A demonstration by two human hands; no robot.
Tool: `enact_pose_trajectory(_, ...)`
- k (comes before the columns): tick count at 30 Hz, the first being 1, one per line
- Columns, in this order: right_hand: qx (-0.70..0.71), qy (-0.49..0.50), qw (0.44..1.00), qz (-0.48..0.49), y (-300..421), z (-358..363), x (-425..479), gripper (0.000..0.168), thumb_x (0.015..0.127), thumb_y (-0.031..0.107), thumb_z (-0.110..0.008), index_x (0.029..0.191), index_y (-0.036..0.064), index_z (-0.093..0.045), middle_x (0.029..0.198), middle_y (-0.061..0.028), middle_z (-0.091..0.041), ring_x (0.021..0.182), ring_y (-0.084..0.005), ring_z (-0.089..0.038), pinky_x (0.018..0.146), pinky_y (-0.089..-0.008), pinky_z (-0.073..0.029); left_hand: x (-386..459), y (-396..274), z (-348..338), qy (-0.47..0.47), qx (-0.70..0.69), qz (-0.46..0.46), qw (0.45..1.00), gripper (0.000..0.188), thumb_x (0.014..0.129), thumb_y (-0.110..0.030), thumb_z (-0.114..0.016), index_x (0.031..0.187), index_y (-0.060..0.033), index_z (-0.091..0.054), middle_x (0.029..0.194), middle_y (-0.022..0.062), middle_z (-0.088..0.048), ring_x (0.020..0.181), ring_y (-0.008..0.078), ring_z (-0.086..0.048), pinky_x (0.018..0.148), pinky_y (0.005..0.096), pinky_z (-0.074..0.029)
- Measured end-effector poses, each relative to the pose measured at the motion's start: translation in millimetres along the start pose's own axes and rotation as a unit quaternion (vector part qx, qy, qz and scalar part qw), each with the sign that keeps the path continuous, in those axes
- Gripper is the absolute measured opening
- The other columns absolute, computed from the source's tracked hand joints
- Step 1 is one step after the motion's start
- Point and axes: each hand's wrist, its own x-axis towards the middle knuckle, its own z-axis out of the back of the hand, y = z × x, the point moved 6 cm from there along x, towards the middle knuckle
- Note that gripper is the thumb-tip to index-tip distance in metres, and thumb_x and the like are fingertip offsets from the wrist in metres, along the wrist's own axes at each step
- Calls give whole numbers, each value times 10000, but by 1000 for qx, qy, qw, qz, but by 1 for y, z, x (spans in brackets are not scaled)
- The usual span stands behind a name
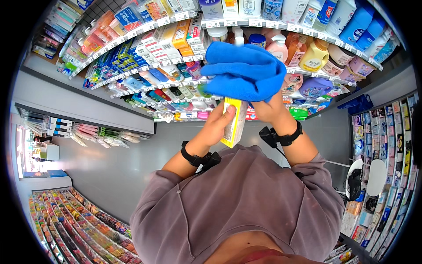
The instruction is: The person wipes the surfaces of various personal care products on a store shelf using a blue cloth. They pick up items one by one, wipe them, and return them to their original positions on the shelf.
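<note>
My left hand (pixel 217 125) grips a slim yellow-and-white carton (pixel 235 123), its thumb pressed on the near face. The carton tilts, its lower end pointing toward my chest. A bunched blue cloth (pixel 244 72), thick and folded over itself, covers the carton's upper end. From below, my right hand (pixel 268 107) holds this cloth, and most of its fingers are hidden behind the folds. Whether the cloth touches the carton all the way round cannot be seen. Both hands are in front of the stocked shelves, above my chest.
Ahead, curved shelves with a price-tag edge (pixel 257 23) carry bottles, including a yellow jug (pixel 314 55), and toothpaste cartons (pixel 123 56). A snack rack (pixel 75 224) stands at lower left. Packaged goods (pixel 389 138) and a white stool-like seat (pixel 376 178) are at right.
</note>
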Motion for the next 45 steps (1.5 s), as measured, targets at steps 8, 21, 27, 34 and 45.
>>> enact_pose_trajectory(8,523,-177,747,-370,-69,-30,-39,534,1095,407,-408,1441,13,-509,1425,-161,-603,1274,-304,-607,1113,-449,-473,13,14,7,-42,48,-75,995,623,992,-295,-707,1446,-8,-394,1287,122,-592,1171,170,-591,943,339,-521)
enact_pose_trajectory(21,590,-194,686,-378,-91,-2,-48,618,1093,476,-338,1533,50,-424,1532,-163,-515,1387,-373,-515,1179,-522,-394,19,10,12,-6,-16,29,999,476,992,-112,-670,1410,3,-475,1232,112,-644,1098,148,-643,935,323,-536)
enact_pose_trajectory(27,609,-196,648,-414,-106,-1,-59,574,1086,426,-420,1484,16,-481,1498,-180,-543,1358,-356,-537,1156,-517,-423,20,18,12,61,-316,46,946,597,992,-55,-534,1562,-6,-362,1375,131,-626,1174,178,-656,999,340,-528)
enact_pose_trajectory(34,321,-87,867,-370,-70,-43,-81,440,1093,291,-520,1436,15,-517,1405,-72,-588,1243,-168,-558,1076,-346,-450,33,-13,9,-152,182,-221,946,679,915,-159,-777,1378,-45,-293,1296,127,-497,1171,196,-546,1019,373,-473)
enact_pose_trajectory(45,389,-90,844,-358,-72,-51,-101,440,1071,204,-539,1460,0,-508,1433,-75,-563,1279,-177,-543,1095,-341,-437,41,-22,27,-179,-40,-192,964,418,1084,-291,-570,1378,0,-512,1175,61,-622,1034,110,-577,937,292,-481)
